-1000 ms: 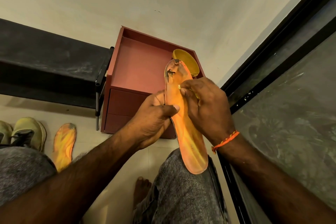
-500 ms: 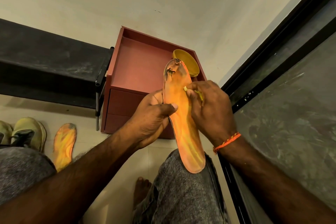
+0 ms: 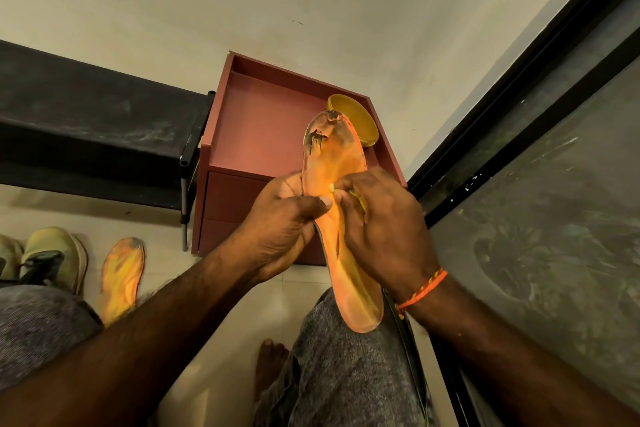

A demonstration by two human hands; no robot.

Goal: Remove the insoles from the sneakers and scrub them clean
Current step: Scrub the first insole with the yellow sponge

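The orange insole (image 3: 341, 218) stands upright over the person's knee, in front of the red cabinet (image 3: 256, 135). Left hand (image 3: 280, 222) grips its edge, thumb across the face; right hand (image 3: 381, 229) pinches something small and yellow against it. Second insole (image 3: 121, 277) lies on the floor left of the cabinet, beside the sneakers (image 3: 52, 256).

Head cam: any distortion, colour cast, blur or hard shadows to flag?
Head view: strong wide-angle bending, the black window frame and black metal rack splay outward; warm yellowish cast overall; held orange foam insole and both hands, left hand, right hand, are sharp; soft shadow under the rack; dim corners; no glare.
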